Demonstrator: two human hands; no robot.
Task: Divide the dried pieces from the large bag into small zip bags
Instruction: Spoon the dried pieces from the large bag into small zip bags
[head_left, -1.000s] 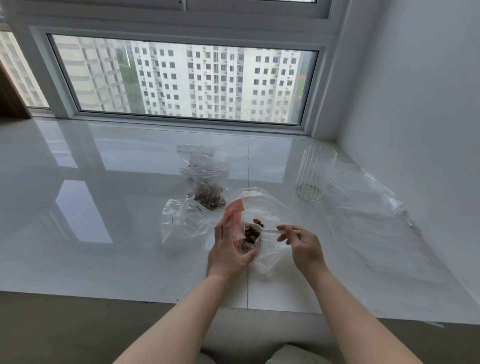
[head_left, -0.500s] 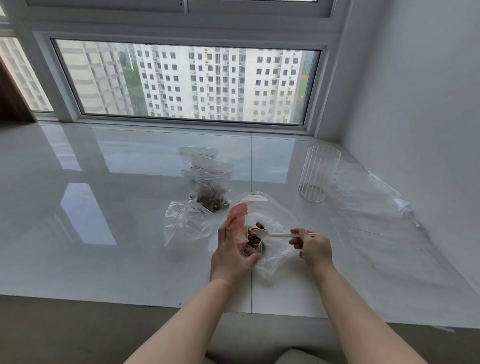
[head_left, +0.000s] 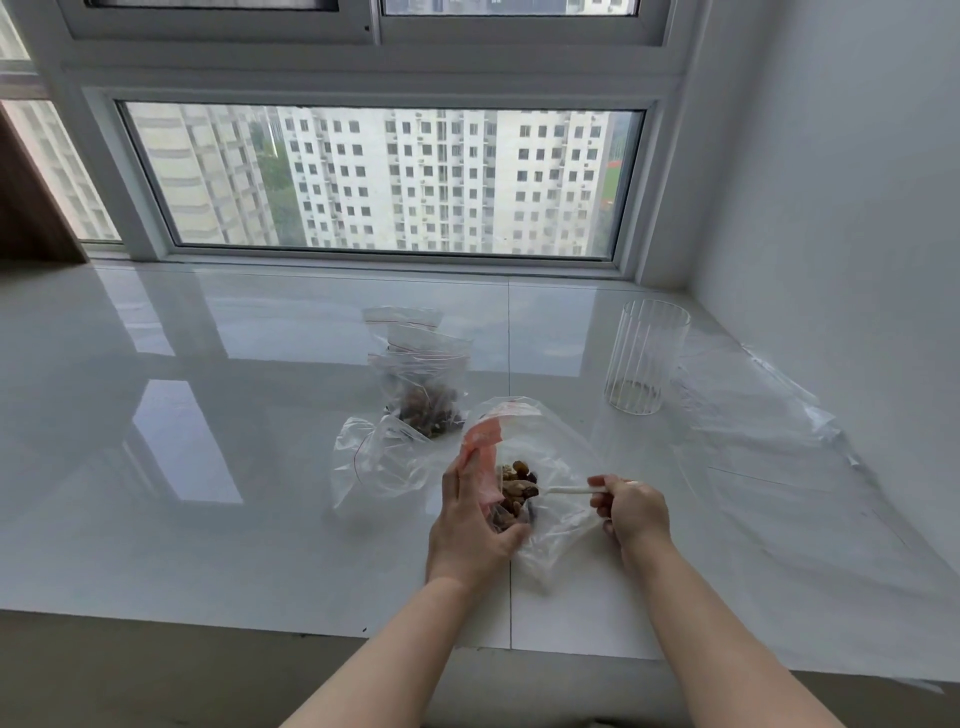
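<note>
The left hand (head_left: 470, 530) grips the clear plastic bag (head_left: 550, 467) of brown dried pieces (head_left: 514, 493) on the glossy white surface (head_left: 208, 467). The right hand (head_left: 631, 512) pinches a small white spoon (head_left: 569, 489) reaching inside the bag.

Large bag (head_left: 558, 470): clear, crumpled plastic with a pink patch near its mouth, lay open on the white worktop (head_left: 208, 467), gripped at the pink edge. Dried pieces (head_left: 514, 491): brown and tan, heaped inside that mouth, some on the bowl of a white spoon (head_left: 569, 489). Small zip bags (head_left: 423, 384): clear with red seal lines, stood behind, the nearest holding brown pieces. Another empty small bag (head_left: 379, 460) lay slack just left.
</note>
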